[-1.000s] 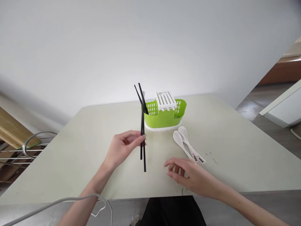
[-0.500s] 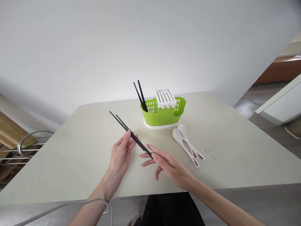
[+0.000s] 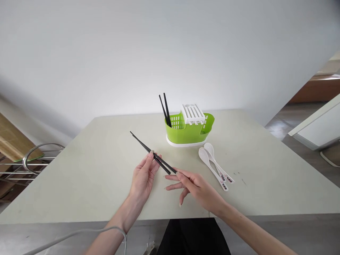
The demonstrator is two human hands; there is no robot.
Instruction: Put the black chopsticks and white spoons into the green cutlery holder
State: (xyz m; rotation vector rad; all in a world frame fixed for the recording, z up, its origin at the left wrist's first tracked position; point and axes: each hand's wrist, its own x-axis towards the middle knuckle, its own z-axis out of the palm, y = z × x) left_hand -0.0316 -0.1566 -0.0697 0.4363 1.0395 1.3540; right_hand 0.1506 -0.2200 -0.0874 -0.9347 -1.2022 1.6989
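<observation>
Two black chopsticks [image 3: 143,144] cross at a narrow angle between my hands, above the near middle of the table. My left hand [image 3: 143,177] pinches both of them around the middle, thumb on top. With thumb and forefinger, my right hand [image 3: 195,187] holds the thick end of one chopstick; its other fingers are spread. Behind them stands a green basket [image 3: 183,135] with a white slotted top piece [image 3: 193,112] and white base. Two more black chopsticks [image 3: 166,111] lean upright in its left compartment. Several white spoons [image 3: 212,168] lie overlapped to the right, bowls toward the basket.
The pale table [image 3: 106,141] meets a white wall [image 3: 170,53] at the back. A metal rack [image 3: 34,166] with a wooden board [image 3: 16,141] stands off the left edge. A grey cable [image 3: 79,232] runs across my left forearm.
The thick ends of the chopsticks have come apart and the thin tips have closed together. The whole view has shifted slightly, with the basket now a little further right.
</observation>
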